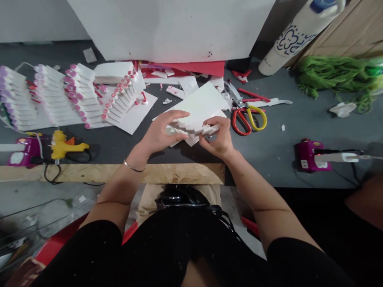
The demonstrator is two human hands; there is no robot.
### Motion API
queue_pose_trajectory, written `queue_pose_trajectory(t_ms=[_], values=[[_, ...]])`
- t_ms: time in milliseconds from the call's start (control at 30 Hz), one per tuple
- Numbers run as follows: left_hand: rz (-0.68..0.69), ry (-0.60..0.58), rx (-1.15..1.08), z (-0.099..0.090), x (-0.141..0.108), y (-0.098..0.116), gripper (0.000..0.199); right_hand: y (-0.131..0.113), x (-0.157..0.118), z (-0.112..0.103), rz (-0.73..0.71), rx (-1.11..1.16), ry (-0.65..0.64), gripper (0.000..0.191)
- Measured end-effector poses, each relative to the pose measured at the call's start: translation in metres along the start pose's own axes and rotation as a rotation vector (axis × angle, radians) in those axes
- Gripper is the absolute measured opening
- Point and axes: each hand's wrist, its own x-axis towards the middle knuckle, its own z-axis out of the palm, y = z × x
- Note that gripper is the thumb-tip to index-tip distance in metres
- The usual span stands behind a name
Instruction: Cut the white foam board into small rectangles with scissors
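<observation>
Both hands hold a white stepped piece [191, 128] with a row of ridges along its near edge, above the middle of the dark table. My left hand [161, 131] grips its left end between thumb and fingers. My right hand [218, 137] pinches its right end with thumb and bent fingers. Beneath and behind lies a white sheet [205, 99]. Scissors [249, 119] with one red and one yellow handle lie just right of my right hand. To the left, a white card [134, 115] lies under a fanned row of red-tipped white strips [121, 95].
More fanned rows with pink and purple tips [49, 95] stand at the left, behind a yellow glue gun [68, 145]. A large white board [173, 28] is at the back. Right are a bottle [290, 40], green strands [332, 73] and a purple power socket [312, 156].
</observation>
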Motion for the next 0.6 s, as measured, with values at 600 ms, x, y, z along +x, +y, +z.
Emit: queue_pose_trajectory(t_ms=[600], values=[[-0.238,-0.097,0.335,0.036,0.017,0.041,0.009,-0.008,0.012,0.0,-0.012,-0.229,-0.088,0.062]])
